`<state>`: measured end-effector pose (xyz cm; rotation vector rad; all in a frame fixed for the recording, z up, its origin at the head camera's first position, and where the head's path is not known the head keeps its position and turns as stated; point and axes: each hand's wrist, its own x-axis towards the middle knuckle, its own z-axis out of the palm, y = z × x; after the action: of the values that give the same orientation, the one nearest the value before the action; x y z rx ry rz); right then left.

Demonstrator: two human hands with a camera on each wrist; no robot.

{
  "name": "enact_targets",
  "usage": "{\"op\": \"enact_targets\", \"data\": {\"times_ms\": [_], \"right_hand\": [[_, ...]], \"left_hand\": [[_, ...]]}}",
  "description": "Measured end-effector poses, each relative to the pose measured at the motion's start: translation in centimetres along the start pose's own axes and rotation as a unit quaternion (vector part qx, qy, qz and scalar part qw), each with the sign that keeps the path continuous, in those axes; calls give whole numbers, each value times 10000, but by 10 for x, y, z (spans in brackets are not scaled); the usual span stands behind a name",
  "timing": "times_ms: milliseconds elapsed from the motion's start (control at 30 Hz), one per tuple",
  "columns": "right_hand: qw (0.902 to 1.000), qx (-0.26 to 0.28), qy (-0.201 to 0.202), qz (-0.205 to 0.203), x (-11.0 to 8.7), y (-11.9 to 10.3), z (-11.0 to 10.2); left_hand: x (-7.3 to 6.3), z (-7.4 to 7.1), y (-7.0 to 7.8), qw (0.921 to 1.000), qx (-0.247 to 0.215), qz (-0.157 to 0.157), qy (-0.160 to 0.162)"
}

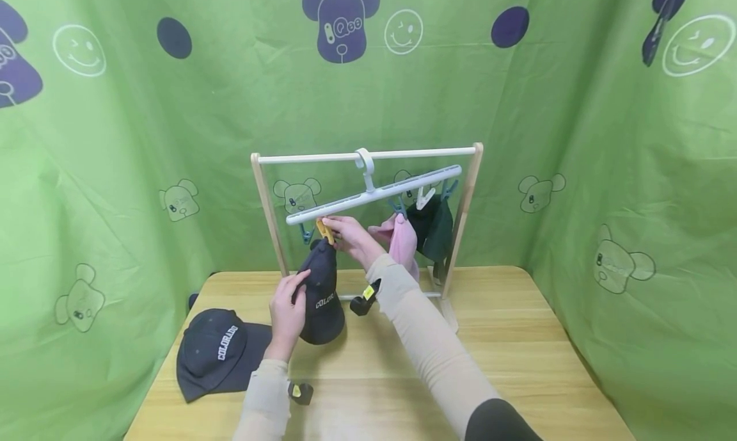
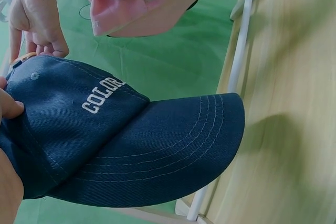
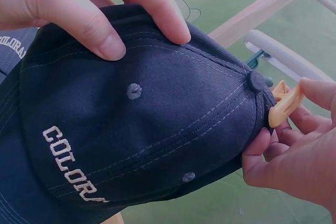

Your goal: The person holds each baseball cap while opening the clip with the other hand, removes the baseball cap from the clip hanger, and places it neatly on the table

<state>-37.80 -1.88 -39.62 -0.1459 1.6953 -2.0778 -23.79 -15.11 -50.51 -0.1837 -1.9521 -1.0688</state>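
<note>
A dark navy cap point(image 1: 324, 300) with white COLORADO lettering hangs brim down below the left end of a white hanger point(image 1: 334, 208). My left hand point(image 1: 288, 308) holds the cap's side, thumb and fingers on its cloth in the right wrist view. At the cap's top, my right hand point(image 1: 356, 237) pinches a yellow clothes clip point(image 3: 286, 106), with fingertips against the cloth just below it. The clip's jaws sit at the cap's button end. A teal clip point(image 1: 306, 234) hangs from the hanger just left of the yellow one.
The hanger tilts, left end low, on a wood-and-white rack point(image 1: 423, 153). A pink cap point(image 1: 404, 239) and a dark green cap point(image 1: 440, 226) hang from clips on its right half; a white clip point(image 1: 425, 198) is between them. Another navy cap point(image 1: 210, 348) lies on the wooden table point(image 1: 518, 338) at left.
</note>
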Motion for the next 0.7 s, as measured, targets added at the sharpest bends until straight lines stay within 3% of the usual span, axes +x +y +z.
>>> {"op": "enact_targets", "data": {"times_ms": [700], "right_hand": [[10000,-5,47,56,-3,1,-2]], "left_hand": [[-7,-2,2,10000,-18,-21,92]]}}
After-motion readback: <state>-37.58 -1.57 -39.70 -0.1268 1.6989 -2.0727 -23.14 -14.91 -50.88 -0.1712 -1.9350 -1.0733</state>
